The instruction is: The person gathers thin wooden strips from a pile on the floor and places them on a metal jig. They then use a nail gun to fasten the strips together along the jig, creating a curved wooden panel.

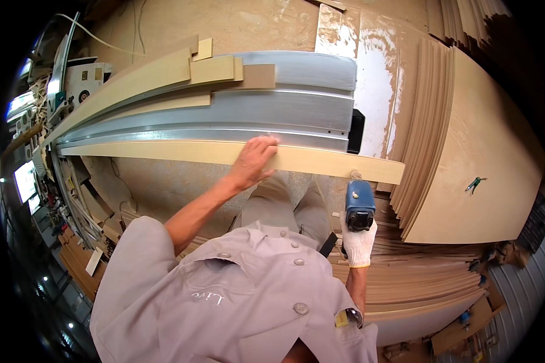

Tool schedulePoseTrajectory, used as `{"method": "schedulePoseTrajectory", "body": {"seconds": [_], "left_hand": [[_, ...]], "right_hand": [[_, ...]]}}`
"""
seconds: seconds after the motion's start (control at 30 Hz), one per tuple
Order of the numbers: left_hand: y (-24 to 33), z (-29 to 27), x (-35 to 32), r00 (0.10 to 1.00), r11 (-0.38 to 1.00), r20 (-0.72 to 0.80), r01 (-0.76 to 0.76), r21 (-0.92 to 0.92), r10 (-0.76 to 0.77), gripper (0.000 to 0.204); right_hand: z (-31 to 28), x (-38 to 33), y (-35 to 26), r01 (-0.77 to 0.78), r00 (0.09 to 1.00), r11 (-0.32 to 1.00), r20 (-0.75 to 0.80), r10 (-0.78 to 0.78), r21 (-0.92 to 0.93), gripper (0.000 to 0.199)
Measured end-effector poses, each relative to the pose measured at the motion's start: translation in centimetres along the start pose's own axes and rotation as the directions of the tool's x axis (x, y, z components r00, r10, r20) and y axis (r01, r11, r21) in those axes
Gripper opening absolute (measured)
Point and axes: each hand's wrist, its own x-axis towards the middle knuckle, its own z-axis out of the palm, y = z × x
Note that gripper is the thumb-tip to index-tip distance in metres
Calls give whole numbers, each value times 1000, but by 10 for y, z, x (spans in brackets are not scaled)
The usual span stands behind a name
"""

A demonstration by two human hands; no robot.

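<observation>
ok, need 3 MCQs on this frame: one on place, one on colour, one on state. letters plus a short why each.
1. Where does the left hand rest?
A. on the long pale wooden strip
B. on the stack of boards
C. on the blue tool

2. What colour is the body of the power tool in the right hand?
A. red
B. blue
C. yellow

3. Which hand wears a glove?
A. both
B. the left only
C. the right only

Answers:
1 A: the bare palm lies flat on the strip that runs along the front of the grey metal bench.
2 B: the tool's housing is blue with a black end facing the camera.
3 C: the right hand wears a white knit glove and its fingers wrap the tool; the left is bare.
</observation>
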Motion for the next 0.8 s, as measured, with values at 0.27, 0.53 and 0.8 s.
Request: {"method": "schedulePoseTrajectory", "body": {"seconds": [0.27, 0.53, 0.8], "left_hand": [[-78, -53, -71, 993, 993, 31, 114, -13, -113, 56], [-81, -55, -71, 996, 994, 10, 86, -70, -86, 55], [-84, -56, -74, 997, 993, -15, 72, -88, -74, 53]], "right_hand": [[27, -15, 4, -205, 977, 979, -57, 205, 0, 39], [45, -13, 4, -170, 985, 983, 13, 172, -71, 41], [52, -17, 6, -258, 966, 966, -12, 258, -4, 53]]}}
